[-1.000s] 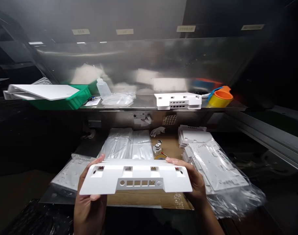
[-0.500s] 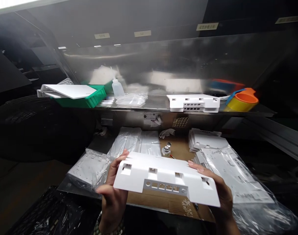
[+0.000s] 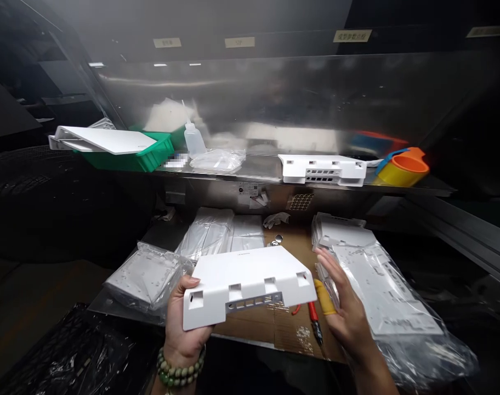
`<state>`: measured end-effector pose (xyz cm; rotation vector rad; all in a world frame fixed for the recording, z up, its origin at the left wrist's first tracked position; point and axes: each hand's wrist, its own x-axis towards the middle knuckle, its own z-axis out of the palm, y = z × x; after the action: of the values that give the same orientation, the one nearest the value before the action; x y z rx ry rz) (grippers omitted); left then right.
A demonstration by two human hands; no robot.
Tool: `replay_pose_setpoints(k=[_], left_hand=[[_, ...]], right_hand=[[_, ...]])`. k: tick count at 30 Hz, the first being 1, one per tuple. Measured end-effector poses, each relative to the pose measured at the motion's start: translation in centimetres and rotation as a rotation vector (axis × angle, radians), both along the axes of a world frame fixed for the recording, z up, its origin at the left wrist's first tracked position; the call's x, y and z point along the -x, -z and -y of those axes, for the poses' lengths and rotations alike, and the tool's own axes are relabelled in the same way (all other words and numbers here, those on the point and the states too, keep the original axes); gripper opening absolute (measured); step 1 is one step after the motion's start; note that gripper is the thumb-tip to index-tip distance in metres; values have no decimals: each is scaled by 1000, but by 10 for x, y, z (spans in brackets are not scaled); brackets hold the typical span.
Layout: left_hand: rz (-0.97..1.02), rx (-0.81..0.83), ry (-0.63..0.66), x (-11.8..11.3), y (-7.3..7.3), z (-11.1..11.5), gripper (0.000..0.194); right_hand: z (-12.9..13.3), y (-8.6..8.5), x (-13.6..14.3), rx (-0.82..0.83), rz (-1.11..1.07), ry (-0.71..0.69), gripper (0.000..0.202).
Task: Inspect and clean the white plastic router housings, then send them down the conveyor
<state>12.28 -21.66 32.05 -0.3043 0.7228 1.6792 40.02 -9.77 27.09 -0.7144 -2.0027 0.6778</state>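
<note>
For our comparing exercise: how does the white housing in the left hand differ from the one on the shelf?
The held housing tilts in the left hand; the shelf housing rests level on the shelf. The held housing shows one row of openings; the shelf housing shows two. Both are white with four notches along one edge.

On the dark panel (image 3: 287, 22), a cream label (image 3: 352, 35) at upper right appears to read 成型参数点检 and the top-centre label (image 3: 239, 42) SIP. The upper-left label (image 3: 166, 42), the far-right label (image 3: 489, 32), a QR-coded sticker (image 3: 248, 188) mid-frame and the mark on the lower white housing (image 3: 242, 269) are too small or blurred to read.
</note>
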Motion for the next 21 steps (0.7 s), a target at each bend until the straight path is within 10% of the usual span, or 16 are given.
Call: replay_pose_setpoints(k=[13, 21], left_hand=[[-106, -25, -148, -8, 0, 4, 64], [-103, -428, 16, 5, 21, 6, 53]], right_hand=[[27, -5, 52, -257, 307, 17, 62], [21, -3, 42, -185, 228, 53, 57]])
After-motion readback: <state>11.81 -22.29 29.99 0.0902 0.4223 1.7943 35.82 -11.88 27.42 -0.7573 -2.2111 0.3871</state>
